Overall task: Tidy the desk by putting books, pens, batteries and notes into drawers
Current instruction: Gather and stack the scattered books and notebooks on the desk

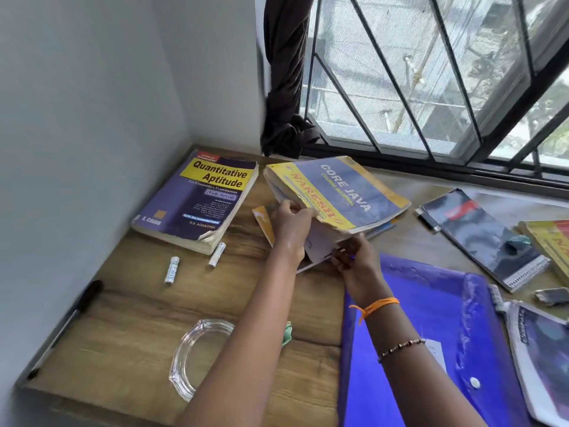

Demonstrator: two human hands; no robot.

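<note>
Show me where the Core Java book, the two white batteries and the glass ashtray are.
Core Java book [345, 192]: head view, on its blue cover.
Left battery [172, 269]: head view, mid-body.
Right battery [217, 254]: head view, mid-body.
Glass ashtray [181, 362]: head view, left rim.

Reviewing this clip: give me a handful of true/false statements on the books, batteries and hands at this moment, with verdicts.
1. Both hands hold the Core Java book. True: the left hand grips its near edge, and the right hand holds it from below.
2. The Quantitative Aptitude book is lifted off the desk. False: it lies flat on the desk.
3. Two batteries lie near that book. True.
4. The blue folder lies on top of the Core Java book. False: it lies on the desk, under the right forearm.
5. The glass ashtray holds the batteries. False: they lie on the desk.
</note>
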